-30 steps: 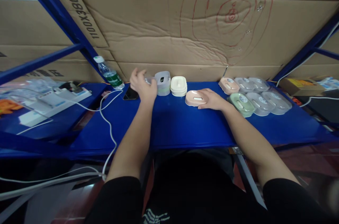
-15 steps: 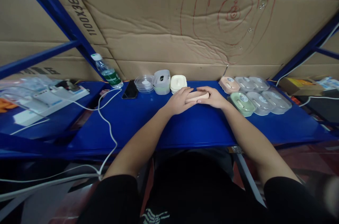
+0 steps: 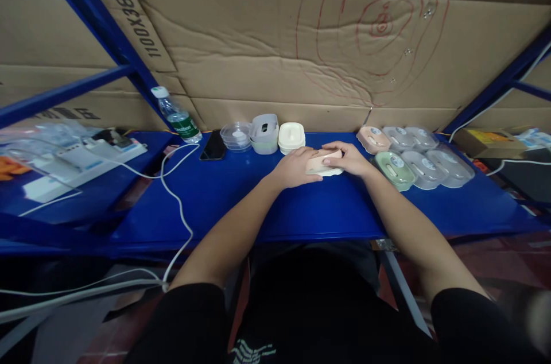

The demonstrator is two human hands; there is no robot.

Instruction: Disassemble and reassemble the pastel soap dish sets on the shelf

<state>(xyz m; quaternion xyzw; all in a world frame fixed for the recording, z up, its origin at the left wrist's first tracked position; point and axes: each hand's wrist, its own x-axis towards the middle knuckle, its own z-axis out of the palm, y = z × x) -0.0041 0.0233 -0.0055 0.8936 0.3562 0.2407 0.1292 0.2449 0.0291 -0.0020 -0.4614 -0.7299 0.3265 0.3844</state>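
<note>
Both my hands are wrapped around a small pale pink food container (image 3: 323, 164) with a cream-coloured edge along its lower side. My left hand (image 3: 297, 169) grips its left side, thumb low along the front. On the right side, my right hand (image 3: 348, 158) curls over it, thumb on the near face. My fingers hide parts of its far side. Just behind my left hand stands a stack of cream lids or shallow boxes (image 3: 291, 137). Left of that are a greyish translucent tub (image 3: 264, 137) and round clear containers (image 3: 236, 137).
Lidded containers in grey, a green one (image 3: 395, 170) and a pink one (image 3: 372, 139) sit at the right. Farther left are a phone (image 3: 213, 146), a water bottle (image 3: 181, 122), a white cable (image 3: 183, 217) and a power strip (image 3: 80, 169). Cardboard (image 3: 241, 25) walls the back of the blue table (image 3: 318, 215).
The pink container has been tilted and lowered slightly, so that its cream lower edge now shows. My right thumb has shifted onto its near face. Both hands keep hold.
</note>
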